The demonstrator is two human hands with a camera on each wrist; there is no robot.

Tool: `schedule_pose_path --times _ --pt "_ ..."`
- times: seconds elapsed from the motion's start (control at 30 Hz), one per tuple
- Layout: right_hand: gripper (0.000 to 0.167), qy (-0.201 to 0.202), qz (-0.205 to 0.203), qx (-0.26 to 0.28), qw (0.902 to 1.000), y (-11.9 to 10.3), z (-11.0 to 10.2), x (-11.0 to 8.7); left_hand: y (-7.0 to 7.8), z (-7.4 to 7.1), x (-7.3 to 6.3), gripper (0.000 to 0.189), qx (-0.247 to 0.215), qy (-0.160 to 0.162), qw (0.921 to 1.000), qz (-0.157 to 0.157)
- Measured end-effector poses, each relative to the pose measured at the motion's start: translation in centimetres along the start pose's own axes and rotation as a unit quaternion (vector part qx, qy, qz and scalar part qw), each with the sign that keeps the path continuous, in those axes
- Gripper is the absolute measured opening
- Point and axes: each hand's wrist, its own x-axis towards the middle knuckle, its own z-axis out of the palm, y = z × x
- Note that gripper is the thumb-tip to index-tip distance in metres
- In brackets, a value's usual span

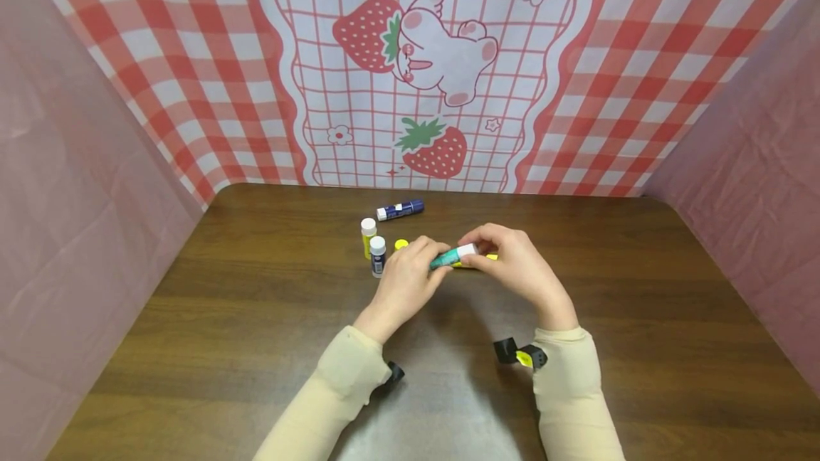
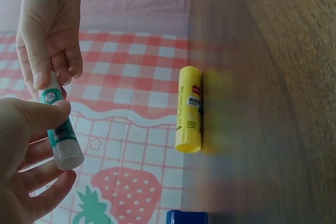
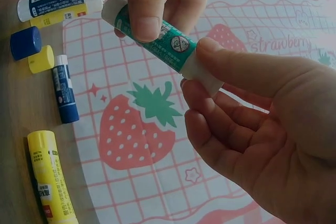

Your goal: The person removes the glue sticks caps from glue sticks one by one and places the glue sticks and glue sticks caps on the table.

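A green glue stick [image 1: 448, 257] with white ends is held between both hands above the table. My left hand [image 1: 410, 272] grips its green body, thumb on one side and fingers on the other, as the left wrist view shows. At the other end, my right hand [image 1: 522, 269] pinches the white cap [image 3: 202, 74] between thumb and fingers. A yellow glue stick [image 2: 189, 109] lies on the table behind the hands, partly hidden in the head view. Left of my left hand, a navy glue stick [image 1: 378, 258] with a white top stands upright.
Just behind the upright navy stick stands a yellow glue stick [image 1: 367, 237] with a white top. Another navy glue stick [image 1: 400, 210] lies near the table's back edge. A yellow cap [image 3: 41, 59] and a blue cap [image 3: 25, 43] sit close together. A checked strawberry cloth [image 1: 423, 91] hangs behind.
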Motion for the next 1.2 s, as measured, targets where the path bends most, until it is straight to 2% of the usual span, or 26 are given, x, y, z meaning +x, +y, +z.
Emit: schedule_pose_path --times 0.13,0.33,0.47,0.97,1.2 --pt "0.021 0.003 0.011 -0.012 0.9999 -0.25 -0.30 -0.13 -0.29 -0.05 -0.02 0.022 0.007 -0.002 0.9999 0.015" --pt "0.022 0.008 0.037 -0.010 0.9992 -0.21 -0.85 -0.55 -0.65 -0.18 -0.11 0.022 0.005 0.009 0.9998 0.019" --pt "0.022 0.003 0.031 -0.007 0.9995 -0.28 -0.86 -0.40 -0.60 -0.15 -0.06 0.022 -0.007 0.001 0.9998 0.019" --pt "0.024 0.017 0.020 0.003 0.9996 -0.28 -0.75 -0.36 -0.40 -0.10 -0.09 0.025 -0.046 -0.012 0.9982 -0.035" --pt "0.025 0.031 0.009 0.002 0.9995 -0.40 -0.69 -0.26 -0.31 -0.22 0.01 0.025 -0.072 -0.002 0.9964 -0.045"
